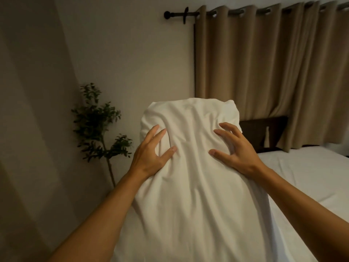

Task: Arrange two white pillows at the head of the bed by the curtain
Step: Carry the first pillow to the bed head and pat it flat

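A long white pillow (196, 186) stands upright in front of me, its top edge level with the bottom of the beige curtain (264, 63). My left hand (151, 154) presses into its left side with fingers spread and dug into the fabric. On the right side my right hand (236, 148) does the same, fingers clawed into the cloth. The bed (306, 171) with its white sheet lies to the right, below the curtain. Only one pillow is in view.
A dark headboard (264, 133) shows behind the pillow at the foot of the curtain. A leafy green plant (98, 125) stands in the corner to the left, against the plain wall. A black curtain rod (181, 14) runs along the top.
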### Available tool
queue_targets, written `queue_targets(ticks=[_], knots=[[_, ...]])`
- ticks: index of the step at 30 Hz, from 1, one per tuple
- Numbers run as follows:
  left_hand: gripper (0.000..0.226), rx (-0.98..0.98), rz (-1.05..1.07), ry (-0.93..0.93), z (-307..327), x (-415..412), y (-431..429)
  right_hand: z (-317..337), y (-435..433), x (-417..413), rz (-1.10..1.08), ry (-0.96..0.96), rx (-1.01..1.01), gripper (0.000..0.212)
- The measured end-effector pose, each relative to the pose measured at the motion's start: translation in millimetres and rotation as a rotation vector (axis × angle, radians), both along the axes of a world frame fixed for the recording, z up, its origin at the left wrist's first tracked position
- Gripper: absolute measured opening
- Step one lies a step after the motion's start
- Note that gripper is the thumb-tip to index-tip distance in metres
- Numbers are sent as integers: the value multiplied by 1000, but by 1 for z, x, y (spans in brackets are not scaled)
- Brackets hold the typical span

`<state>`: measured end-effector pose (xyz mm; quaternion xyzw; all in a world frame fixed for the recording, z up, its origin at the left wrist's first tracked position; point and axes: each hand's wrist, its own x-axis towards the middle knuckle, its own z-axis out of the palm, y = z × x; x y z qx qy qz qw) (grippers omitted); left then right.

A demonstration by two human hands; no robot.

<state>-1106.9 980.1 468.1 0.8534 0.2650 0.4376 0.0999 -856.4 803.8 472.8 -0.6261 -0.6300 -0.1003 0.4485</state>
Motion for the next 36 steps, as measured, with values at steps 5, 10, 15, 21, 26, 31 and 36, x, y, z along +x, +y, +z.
queue_targets(ticks=[5,10,15,21,26,31,36], knots=[[81,-3,-104,6,-4,68,54,-4,30,46,-106,13,-16,67],[81,-5,-163,-8,-13,145,107,-10,73,113,-163,12,-17,69],[83,-36,-172,20,-12,219,166,-9,126,182,-176,32,-51,66],[83,-61,-218,16,-17,299,223,-13,176,255,-211,44,-60,68],[81,-82,-284,37,-30,364,273,-27,214,304,-283,63,-71,66],[84,-108,-396,36,-41,436,334,-34,256,352,-383,60,-83,66],[83,-112,-534,25,-39,518,390,-27,292,399,-507,51,-87,67]])
